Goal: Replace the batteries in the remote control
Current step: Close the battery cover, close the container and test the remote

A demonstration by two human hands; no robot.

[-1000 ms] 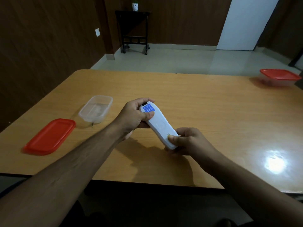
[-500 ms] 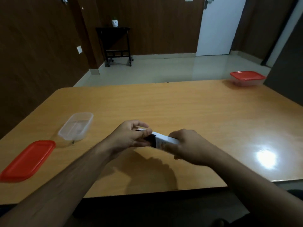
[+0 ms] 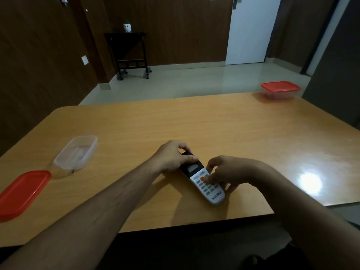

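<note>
The remote control (image 3: 203, 181) is lying button side up near the front edge of the wooden desk (image 3: 224, 129), its dark display end pointing away from the person and its white end, printed with a brand name, pointing toward them. The left hand (image 3: 173, 157) is gripping the dark far end, thumb lying across the top just above the small screen and fingers curled over the far side. The right hand (image 3: 228, 172) is hovering over the middle of the remote with fingers bent, one fingertip (image 3: 206, 179) pressing at an orange button while the other fingers are reaching down beside the right edge of the case. To the left on the desk a clear plastic tub (image 3: 77, 152) is sitting open, and a red lid (image 3: 21, 193) is lying flat just beside it, nearer the person. A second tub with a red lid (image 3: 280, 90) is sitting at the far right corner, well apart from the hands.
</note>
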